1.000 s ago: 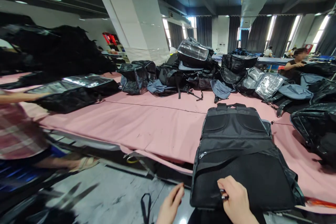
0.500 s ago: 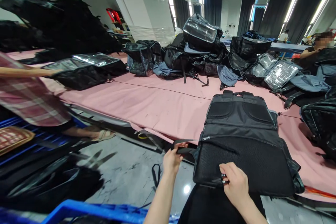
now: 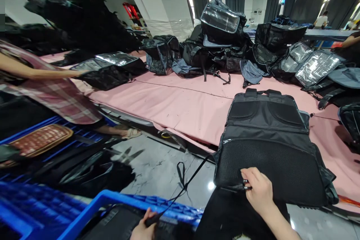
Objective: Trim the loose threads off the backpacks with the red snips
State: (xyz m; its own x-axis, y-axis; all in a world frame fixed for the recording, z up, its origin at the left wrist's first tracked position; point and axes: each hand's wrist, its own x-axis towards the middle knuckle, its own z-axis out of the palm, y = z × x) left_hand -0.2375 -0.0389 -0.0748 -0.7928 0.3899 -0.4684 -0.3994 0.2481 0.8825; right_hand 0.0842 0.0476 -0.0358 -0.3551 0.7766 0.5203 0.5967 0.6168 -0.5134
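The right hand (image 3: pixel 260 191) pinches the near edge of the black backpack (image 3: pixel 270 150) lying on the pink desk (image 3: pixel 180 105). The left hand (image 3: pixel 143 228), closed, pulls its strap (image 3: pixel 191 174) taut; the strap could catch on the blue crate (image 3: pixel 112 200).

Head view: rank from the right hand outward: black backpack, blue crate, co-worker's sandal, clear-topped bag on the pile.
From the right hand:
1. Black backpack, under the hand, gripped at its near edge.
2. Blue crate, lower left.
3. Co-worker's sandal, on the floor, left.
4. Clear-topped bag, top of the far pile.
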